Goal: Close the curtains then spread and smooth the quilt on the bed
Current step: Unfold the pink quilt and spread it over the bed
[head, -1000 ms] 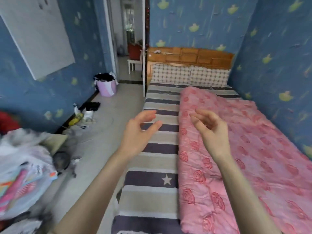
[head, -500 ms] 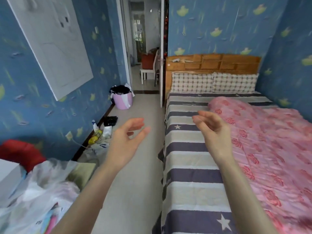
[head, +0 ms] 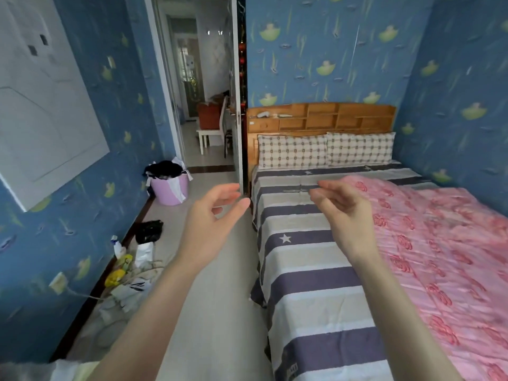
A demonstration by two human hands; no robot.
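Beside striped bed (head: 308,270), both hands raised, empty: left hand (head: 211,224) fingers loosely apart, thumb out; right hand (head: 346,213) fingers relaxed, slightly curled, gripping nothing. Pink rose quilt (head: 439,257) covers bed's right half, wall side; left half bare. Curtains out of view; spreading, smoothing apparently not begun.

Body check: left hand (head: 210,229) and right hand (head: 347,217), both bare. Left forearm (head: 148,317) and right forearm (head: 398,312) bare down to the bottom frame edge, slim. Nail detail too blurred to tell.
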